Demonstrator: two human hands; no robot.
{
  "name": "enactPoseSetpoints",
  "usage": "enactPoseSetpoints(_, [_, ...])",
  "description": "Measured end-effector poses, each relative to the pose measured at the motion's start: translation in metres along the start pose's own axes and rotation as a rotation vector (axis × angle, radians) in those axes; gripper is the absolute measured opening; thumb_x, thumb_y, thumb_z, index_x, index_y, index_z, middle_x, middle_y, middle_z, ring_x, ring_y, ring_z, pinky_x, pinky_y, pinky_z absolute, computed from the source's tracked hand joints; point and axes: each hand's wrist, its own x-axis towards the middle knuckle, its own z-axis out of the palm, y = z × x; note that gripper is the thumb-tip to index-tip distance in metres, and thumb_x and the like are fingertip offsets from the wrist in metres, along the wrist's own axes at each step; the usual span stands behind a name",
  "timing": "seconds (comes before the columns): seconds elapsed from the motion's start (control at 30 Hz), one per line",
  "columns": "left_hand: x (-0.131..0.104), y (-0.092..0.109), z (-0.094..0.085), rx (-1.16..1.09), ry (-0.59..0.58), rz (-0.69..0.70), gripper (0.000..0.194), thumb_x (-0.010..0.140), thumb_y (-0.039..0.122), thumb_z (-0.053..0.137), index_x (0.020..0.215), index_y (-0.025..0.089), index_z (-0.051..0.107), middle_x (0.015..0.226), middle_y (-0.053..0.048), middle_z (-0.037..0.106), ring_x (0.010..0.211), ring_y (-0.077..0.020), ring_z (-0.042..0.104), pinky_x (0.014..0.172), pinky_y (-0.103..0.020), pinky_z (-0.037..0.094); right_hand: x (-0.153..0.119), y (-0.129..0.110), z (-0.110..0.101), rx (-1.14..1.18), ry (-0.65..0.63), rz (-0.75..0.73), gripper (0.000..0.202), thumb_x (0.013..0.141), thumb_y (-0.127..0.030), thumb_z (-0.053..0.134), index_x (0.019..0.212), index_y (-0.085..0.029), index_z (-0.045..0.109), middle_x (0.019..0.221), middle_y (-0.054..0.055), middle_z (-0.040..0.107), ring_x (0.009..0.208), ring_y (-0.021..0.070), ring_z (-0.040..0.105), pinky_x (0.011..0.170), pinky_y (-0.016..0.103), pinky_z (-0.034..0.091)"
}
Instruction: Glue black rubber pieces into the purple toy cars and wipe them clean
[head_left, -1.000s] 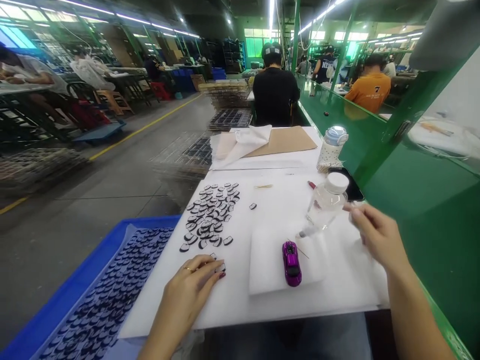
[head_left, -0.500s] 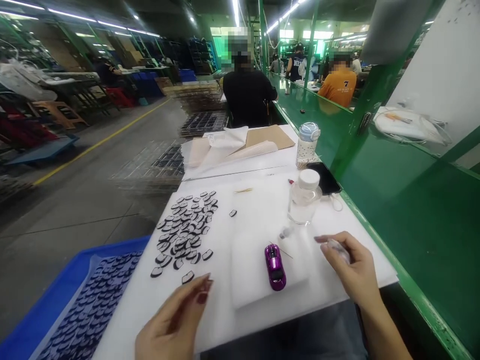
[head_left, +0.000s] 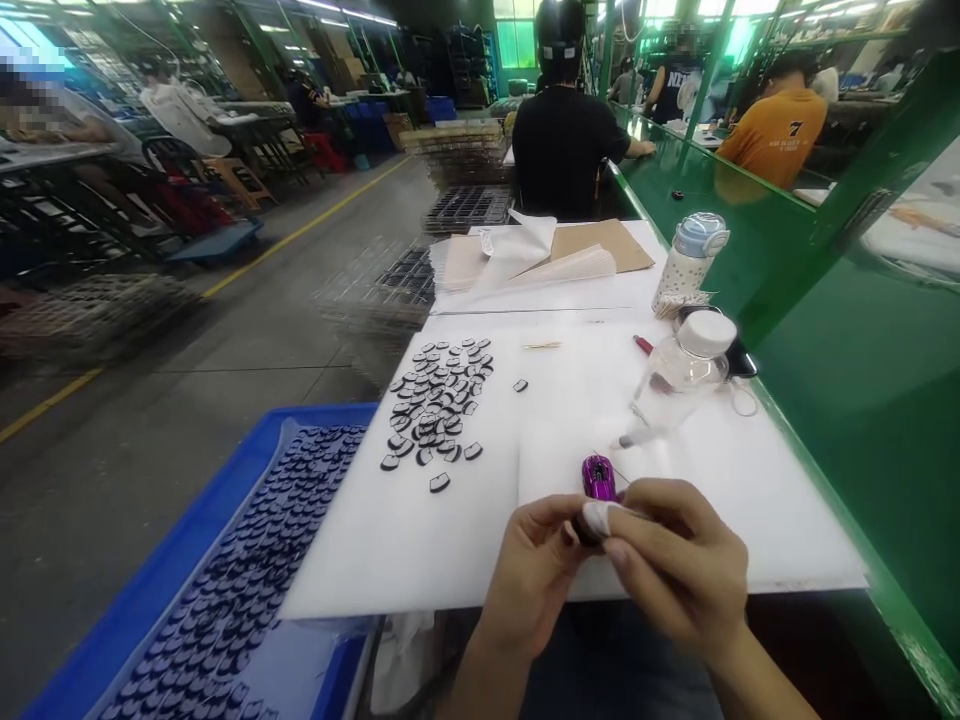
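My left hand [head_left: 534, 562] and my right hand [head_left: 679, 565] meet at the near edge of the white foam sheet [head_left: 420, 540]. The left fingertips pinch a small black piece [head_left: 582, 531]. The right fingertips press a small white bit [head_left: 598, 517] against it. Just beyond the fingers a purple toy car [head_left: 598, 476] lies on a white foam pad [head_left: 555, 462], partly hidden by them. A spread of small black pieces [head_left: 439, 395] lies on the sheet to the left.
A clear bottle with a white cap [head_left: 681, 368] lies tilted at the right, a dotted drinking bottle [head_left: 690, 262] and a phone [head_left: 742, 362] behind it. A blue tray [head_left: 187, 540] of dark pieces sits at the left. Green bench wall [head_left: 825, 380] at the right; a person in black [head_left: 570, 150] sits ahead.
Both hands came together in front of the purple car. The left hand lifted off the sheet with a black piece, and the right hand moved left with its white bit.
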Motion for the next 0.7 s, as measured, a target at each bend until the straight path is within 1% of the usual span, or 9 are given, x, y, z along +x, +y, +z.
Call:
enactPoseSetpoints(0.1, [0.0, -0.001, 0.0, 0.013, 0.012, -0.004, 0.026, 0.068, 0.038, 0.093, 0.084, 0.02, 0.084, 0.074, -0.005, 0.077, 0.07, -0.0135, 0.071, 0.073, -0.022, 0.058, -0.001, -0.006, 0.003, -0.126, -0.011, -0.053, 0.016, 0.091, -0.011, 0.061, 0.101, -0.019, 0.07, 0.093, 0.009, 0.061, 0.064, 0.0116, 0.06, 0.05, 0.023, 0.053])
enactPoseSetpoints(0.2, [0.001, -0.002, 0.001, 0.011, 0.033, -0.007, 0.026, 0.067, 0.038, 0.094, 0.083, 0.021, 0.084, 0.074, -0.005, 0.078, 0.068, -0.0116, 0.071, 0.067, -0.018, 0.057, -0.006, -0.006, -0.01, -0.183, -0.087, -0.1, 0.015, 0.091, -0.01, 0.057, 0.099, -0.017, 0.067, 0.086, 0.006, 0.06, 0.059, 0.0097, 0.056, 0.046, 0.022, 0.047])
enactPoseSetpoints(0.3, [0.001, -0.002, 0.002, 0.014, 0.044, -0.004, 0.027, 0.064, 0.039, 0.096, 0.081, 0.022, 0.084, 0.075, -0.004, 0.078, 0.066, -0.0103, 0.07, 0.067, -0.017, 0.057, -0.006, -0.004, -0.019, -0.246, -0.06, -0.104, 0.013, 0.091, -0.01, 0.059, 0.098, -0.016, 0.068, 0.084, 0.005, 0.061, 0.058, 0.0088, 0.055, 0.047, 0.022, 0.046])
enactPoseSetpoints(0.4, [0.0, -0.003, 0.003, 0.04, 0.05, -0.002, 0.027, 0.064, 0.039, 0.096, 0.081, 0.021, 0.084, 0.072, -0.004, 0.076, 0.067, -0.0116, 0.07, 0.069, -0.018, 0.057, -0.002, -0.006, -0.012, -0.199, -0.028, -0.076, 0.014, 0.093, -0.011, 0.059, 0.1, -0.015, 0.07, 0.087, 0.006, 0.063, 0.063, 0.0093, 0.059, 0.052, 0.019, 0.05])
enactPoseSetpoints(0.5, [-0.003, -0.003, -0.002, 0.151, 0.11, 0.015, 0.031, 0.063, 0.04, 0.095, 0.083, 0.02, 0.083, 0.072, -0.006, 0.076, 0.07, -0.0175, 0.072, 0.072, -0.026, 0.061, -0.002, -0.01, -0.001, -0.114, -0.017, -0.062, 0.017, 0.095, -0.013, 0.054, 0.097, -0.012, 0.072, 0.087, 0.009, 0.065, 0.063, 0.0096, 0.06, 0.054, 0.019, 0.053])
enactPoseSetpoints(0.57, [-0.005, -0.005, -0.009, 0.262, 0.174, 0.093, 0.032, 0.066, 0.043, 0.093, 0.086, 0.021, 0.082, 0.075, -0.007, 0.076, 0.07, -0.02, 0.073, 0.072, -0.03, 0.062, -0.005, -0.011, 0.0, -0.058, -0.007, -0.001, 0.019, 0.095, -0.012, 0.054, 0.093, -0.011, 0.073, 0.086, 0.009, 0.065, 0.06, 0.0083, 0.058, 0.054, 0.018, 0.052])
enactPoseSetpoints(0.6, [-0.006, -0.006, -0.012, 0.32, 0.194, 0.161, 0.031, 0.067, 0.044, 0.092, 0.087, 0.022, 0.082, 0.078, -0.007, 0.077, 0.073, -0.021, 0.074, 0.072, -0.03, 0.063, -0.007, -0.012, -0.002, -0.009, -0.013, 0.07, 0.019, 0.094, -0.012, 0.054, 0.091, -0.012, 0.073, 0.084, 0.008, 0.066, 0.06, 0.0078, 0.058, 0.055, 0.017, 0.052])
enactPoseSetpoints(0.63, [-0.008, -0.007, -0.015, 0.378, 0.204, 0.244, 0.03, 0.069, 0.045, 0.091, 0.087, 0.023, 0.082, 0.083, -0.008, 0.077, 0.077, -0.0222, 0.074, 0.074, -0.03, 0.063, -0.01, -0.012, -0.005, 0.058, -0.029, 0.166, 0.019, 0.094, -0.013, 0.056, 0.089, -0.013, 0.074, 0.082, 0.007, 0.067, 0.061, 0.0075, 0.06, 0.057, 0.016, 0.052])
enactPoseSetpoints(0.7, [-0.012, -0.009, -0.02, 0.494, 0.181, 0.387, 0.029, 0.068, 0.047, 0.09, 0.081, 0.023, 0.081, 0.094, -0.01, 0.078, 0.088, -0.0257, 0.075, 0.077, -0.031, 0.064, -0.014, -0.011, -0.012, 0.222, -0.074, 0.373, 0.014, 0.094, -0.019, 0.063, 0.088, -0.015, 0.075, 0.078, 0.004, 0.069, 0.065, 0.0079, 0.064, 0.061, 0.014, 0.052])
